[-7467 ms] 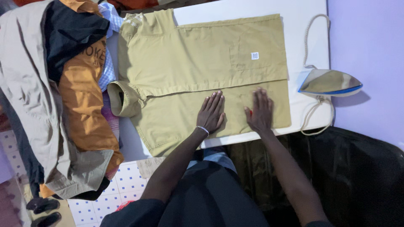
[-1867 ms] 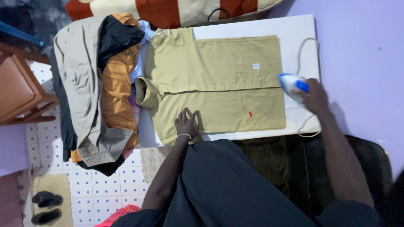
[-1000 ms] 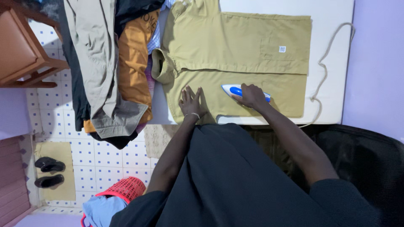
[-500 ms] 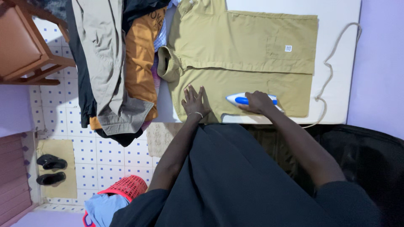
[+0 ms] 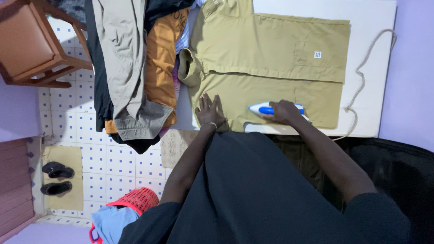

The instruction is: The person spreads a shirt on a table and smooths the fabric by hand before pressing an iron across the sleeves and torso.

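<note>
A khaki short-sleeved shirt [image 5: 266, 54] lies spread flat on a white table [image 5: 375, 68]. My left hand [image 5: 209, 110] rests flat on the shirt's near left part, fingers spread, with a thin bracelet at the wrist. My right hand [image 5: 285, 112] grips the handle of a blue and white iron [image 5: 260, 109], which sits on the shirt's near edge. The iron's pale cord [image 5: 359, 86] loops across the table's right side.
A pile of clothes [image 5: 135, 68] in grey, orange and black hangs over the table's left end. A wooden stool [image 5: 34, 43] stands on the tiled floor at the left. A red basket [image 5: 135, 201] and dark shoes [image 5: 56, 178] lie lower left. A black chair [image 5: 398, 167] is at the right.
My right hand took the iron from the table's right side, set it on the shirt and slid it toward the near edge. My left hand stays pressed on the shirt.
</note>
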